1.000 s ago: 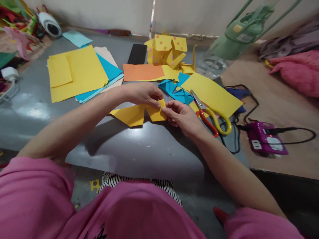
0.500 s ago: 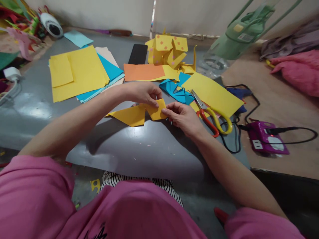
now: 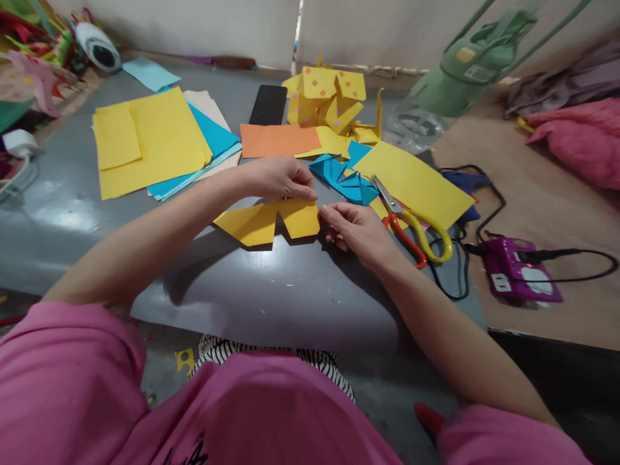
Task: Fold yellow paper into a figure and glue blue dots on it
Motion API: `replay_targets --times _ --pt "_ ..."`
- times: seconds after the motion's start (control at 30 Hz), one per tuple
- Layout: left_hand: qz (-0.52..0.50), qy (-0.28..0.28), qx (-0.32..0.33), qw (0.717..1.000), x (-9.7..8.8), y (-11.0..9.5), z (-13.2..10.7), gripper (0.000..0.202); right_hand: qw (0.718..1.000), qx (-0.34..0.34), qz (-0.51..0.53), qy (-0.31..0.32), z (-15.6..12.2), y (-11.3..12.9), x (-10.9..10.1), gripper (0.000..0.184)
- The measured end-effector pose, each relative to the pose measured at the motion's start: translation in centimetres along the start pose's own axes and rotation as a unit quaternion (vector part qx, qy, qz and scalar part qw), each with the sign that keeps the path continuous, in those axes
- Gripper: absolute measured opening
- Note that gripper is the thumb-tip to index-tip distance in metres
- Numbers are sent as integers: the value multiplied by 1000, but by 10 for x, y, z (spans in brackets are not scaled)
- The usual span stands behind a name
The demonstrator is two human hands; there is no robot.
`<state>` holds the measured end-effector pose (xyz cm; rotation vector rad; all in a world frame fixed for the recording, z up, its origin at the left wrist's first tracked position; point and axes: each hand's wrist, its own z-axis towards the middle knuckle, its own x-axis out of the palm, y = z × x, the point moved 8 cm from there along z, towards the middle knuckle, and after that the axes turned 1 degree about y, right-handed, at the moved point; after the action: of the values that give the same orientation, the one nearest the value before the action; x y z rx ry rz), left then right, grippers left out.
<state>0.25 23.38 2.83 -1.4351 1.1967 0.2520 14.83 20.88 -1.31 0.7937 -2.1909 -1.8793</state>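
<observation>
Grey glossy tabletop (image 3: 271,290) strewn with coloured paper, pale wall behind.
Left hand (image 3: 278,177) with fingertips bunched, pressing the top edge of the folded yellow paper (image 3: 264,223) lying flat mid-tabletop; right hand (image 3: 361,229) curled, fingertips at its right corner, grip impossible to judge. Just beyond, blue folded pieces (image 3: 341,174); to the right, scissors (image 3: 402,216) on a yellow sheet (image 3: 416,177). Green stand (image 3: 465,71) cut off at the top edge; purple corded device (image 3: 516,271) hard to identify.

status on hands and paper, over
Left hand presses yellow paper at top edge. Right hand touches its right edge. Scissors close beside right hand.
</observation>
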Motion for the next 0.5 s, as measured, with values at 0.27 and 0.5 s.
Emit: replay_targets --times 0.27,0.5 --pt "-10 0 9 1000 3 1 4 37 1000 12 -7 5 -1 0 3 25" --pt "-50 -34 28 998 -1 -1 2 34 1000 12 -20 -1 -1 1 4 22"
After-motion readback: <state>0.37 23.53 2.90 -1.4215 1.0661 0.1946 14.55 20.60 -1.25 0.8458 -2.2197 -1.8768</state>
